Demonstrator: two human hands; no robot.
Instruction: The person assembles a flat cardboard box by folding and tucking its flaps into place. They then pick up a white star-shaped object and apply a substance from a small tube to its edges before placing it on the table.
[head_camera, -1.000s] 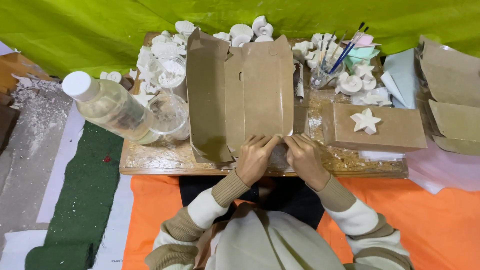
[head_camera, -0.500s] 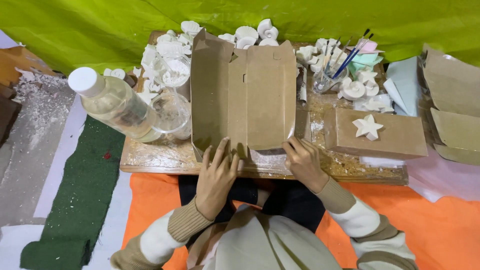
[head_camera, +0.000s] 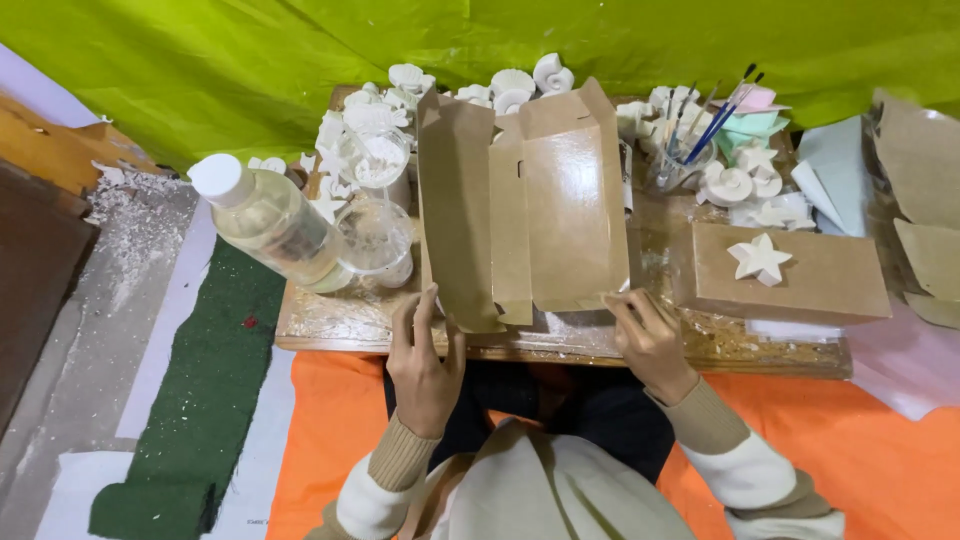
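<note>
**Box half folded, both hands at its near edge**

Here the left hand (head_camera: 425, 365) has its fingers spread and upright, tips touching the near left flap of the carton (head_camera: 520, 210). The right hand (head_camera: 650, 340) pinches the carton's near right corner between thumb and fingers. The carton stands open and unfolded on the board (head_camera: 330, 325). Left of it sit a bottle (head_camera: 270, 220) and a glass (head_camera: 377, 240); right of it, a closed box (head_camera: 790, 275) bearing a star (head_camera: 758, 257). Folding appears under way; pressing the side flaps inward would need both hands steady.
</note>
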